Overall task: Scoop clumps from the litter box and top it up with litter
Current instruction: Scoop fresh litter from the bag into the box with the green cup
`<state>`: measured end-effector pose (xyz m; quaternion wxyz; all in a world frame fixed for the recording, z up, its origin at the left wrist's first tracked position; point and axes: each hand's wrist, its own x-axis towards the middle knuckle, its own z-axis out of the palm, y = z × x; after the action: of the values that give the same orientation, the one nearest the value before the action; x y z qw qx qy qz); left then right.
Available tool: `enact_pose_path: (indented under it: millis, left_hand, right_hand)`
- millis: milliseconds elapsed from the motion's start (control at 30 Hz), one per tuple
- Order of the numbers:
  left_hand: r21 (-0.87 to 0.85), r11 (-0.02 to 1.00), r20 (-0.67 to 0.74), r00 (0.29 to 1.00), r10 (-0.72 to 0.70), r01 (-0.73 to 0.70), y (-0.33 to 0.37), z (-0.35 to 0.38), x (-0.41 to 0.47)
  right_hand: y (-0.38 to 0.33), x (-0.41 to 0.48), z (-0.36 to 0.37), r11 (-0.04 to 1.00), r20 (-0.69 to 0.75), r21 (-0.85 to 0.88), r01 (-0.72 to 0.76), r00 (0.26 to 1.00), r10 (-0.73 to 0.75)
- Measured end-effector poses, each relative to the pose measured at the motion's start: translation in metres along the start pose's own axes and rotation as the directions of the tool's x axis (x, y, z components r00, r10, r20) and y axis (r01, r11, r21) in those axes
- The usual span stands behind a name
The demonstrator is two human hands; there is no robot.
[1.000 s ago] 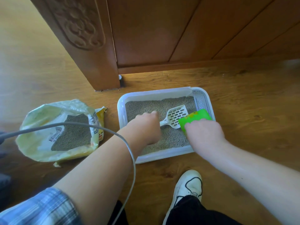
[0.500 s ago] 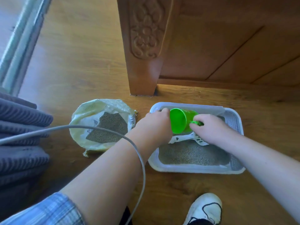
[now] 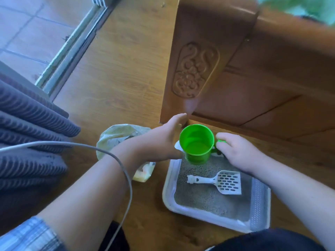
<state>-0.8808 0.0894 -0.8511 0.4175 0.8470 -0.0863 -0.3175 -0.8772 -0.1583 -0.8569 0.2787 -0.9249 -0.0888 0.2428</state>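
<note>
Our right hand (image 3: 237,153) curls round the handle of the green cup (image 3: 196,144), held with its mouth towards us over the far end of the litter box (image 3: 167,192) on the floor (image 3: 116,78). Our left hand (image 3: 163,140) — fingers straight, spread — touches the cup's side. The white scoop (image 3: 224,182) rests on the litter (image 3: 199,200) — the litter bag (image 3: 116,136) sits just left of the box.

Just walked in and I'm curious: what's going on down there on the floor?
A person works over a white litter box on the wooden floor. Their right hand holds a green cup by its handle above the box's far end, and the left hand rests against the cup's side. The cup looks empty. The white scoop lies on the litter, no hand on it. An open litter bag sits to the left.
</note>
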Motion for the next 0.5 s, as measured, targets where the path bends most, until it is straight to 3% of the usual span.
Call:
enact_pose_path:
  millis: [167, 300, 500]
  left_hand:
    - [-0.161, 0.987, -0.142, 0.99, -0.004, -0.019, 0.0, 0.0, -0.025]
    - [-0.308, 0.951, -0.266, 0.958, -0.102, 0.016, 0.016, -0.011, -0.066]
    - [-0.502, 0.862, -0.177, 0.966, -0.187, 0.075, 0.088, -0.048, -0.164]
  right_hand:
    - [-0.029, 0.008, -0.003, 0.972, 0.018, 0.217, 0.091, 0.995, -0.098]
    - [-0.067, -0.016, -0.007, 0.918, 0.047, 0.397, -0.005, 0.999, -0.014]
    - [-0.156, -0.109, -0.065, 0.889, -0.009, 0.454, -0.063, 0.997, 0.075]
